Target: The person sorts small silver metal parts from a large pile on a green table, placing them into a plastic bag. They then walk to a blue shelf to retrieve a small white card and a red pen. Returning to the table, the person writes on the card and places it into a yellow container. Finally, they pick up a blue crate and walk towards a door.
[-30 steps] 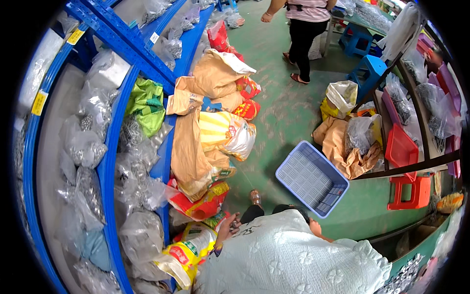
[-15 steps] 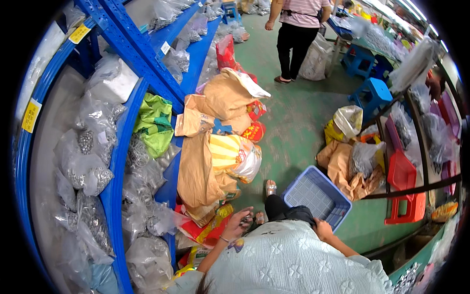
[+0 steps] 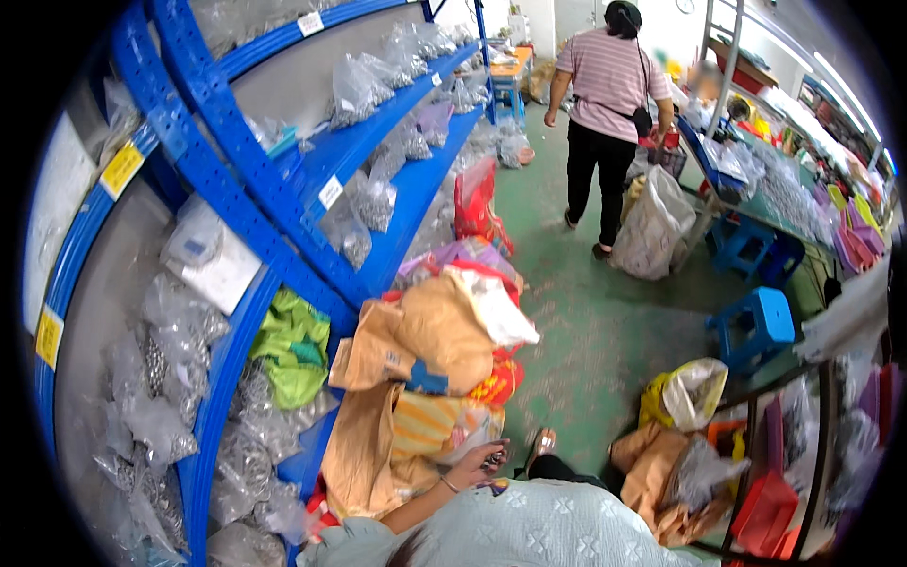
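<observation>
My left hand (image 3: 475, 467) is low in the middle of the view, in front of my body, with its fingers curled round small dark, shiny pieces too small to name. Just beyond it lie a yellow-striped bag (image 3: 436, 427) and a large brown paper sack (image 3: 367, 452). My right hand is out of view.
Blue metal shelving (image 3: 397, 241) with clear bags of small metal parts (image 3: 373, 203) runs along the left. Filled sacks (image 3: 444, 326) line its foot. Ahead, a person (image 3: 607, 113) stands by a white woven sack (image 3: 654, 222). A blue stool (image 3: 753, 326) and red tray (image 3: 765, 515) are on the right.
My view has lifted toward the far aisle. The blue basket and my right hand have left the picture. My left hand stays curled; the person ahead has moved along the aisle.
</observation>
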The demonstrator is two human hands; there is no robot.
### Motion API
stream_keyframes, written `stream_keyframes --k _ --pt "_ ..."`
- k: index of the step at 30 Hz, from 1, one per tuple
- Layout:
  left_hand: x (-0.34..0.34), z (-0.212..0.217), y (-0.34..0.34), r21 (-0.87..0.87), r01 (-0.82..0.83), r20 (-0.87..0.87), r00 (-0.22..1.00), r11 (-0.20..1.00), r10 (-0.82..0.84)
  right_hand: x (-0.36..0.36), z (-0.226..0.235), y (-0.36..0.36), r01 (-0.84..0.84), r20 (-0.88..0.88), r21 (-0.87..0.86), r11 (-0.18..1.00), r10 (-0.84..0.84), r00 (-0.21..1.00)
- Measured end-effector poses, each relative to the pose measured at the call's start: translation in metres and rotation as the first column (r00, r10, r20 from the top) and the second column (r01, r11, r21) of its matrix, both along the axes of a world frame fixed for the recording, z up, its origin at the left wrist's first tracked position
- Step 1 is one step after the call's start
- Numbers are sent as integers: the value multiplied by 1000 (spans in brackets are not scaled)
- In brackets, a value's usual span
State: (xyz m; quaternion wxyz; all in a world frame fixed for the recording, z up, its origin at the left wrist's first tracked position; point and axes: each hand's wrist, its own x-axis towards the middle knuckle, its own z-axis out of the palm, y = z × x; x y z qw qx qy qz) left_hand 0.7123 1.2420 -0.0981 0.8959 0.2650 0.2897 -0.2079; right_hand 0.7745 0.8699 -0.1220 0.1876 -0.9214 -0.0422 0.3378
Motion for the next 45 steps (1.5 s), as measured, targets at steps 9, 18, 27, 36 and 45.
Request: stream_keyframes --k 9,18,27,36,45 --pt "211 28 20 -110 -200 2 979 974 202 246 80 7 -49 10 -24 998 49 999" --pt "416 -5 83 -168 -134 -4 991 977 135 472 90 63 -70 -6 -38 997 70 998" --pt "534 -33 181 699 277 -156 959 659 -238 661 23 128 -48 -64 -97 994 42 997" --pt "633 2 217 784 355 -138 899 509 -415 831 105 192 -223 0 -27 974 223 975" --pt "811 14 239 865 387 -150 806 318 -573 1044 167 289 -490 -26 -62 869 489 872"
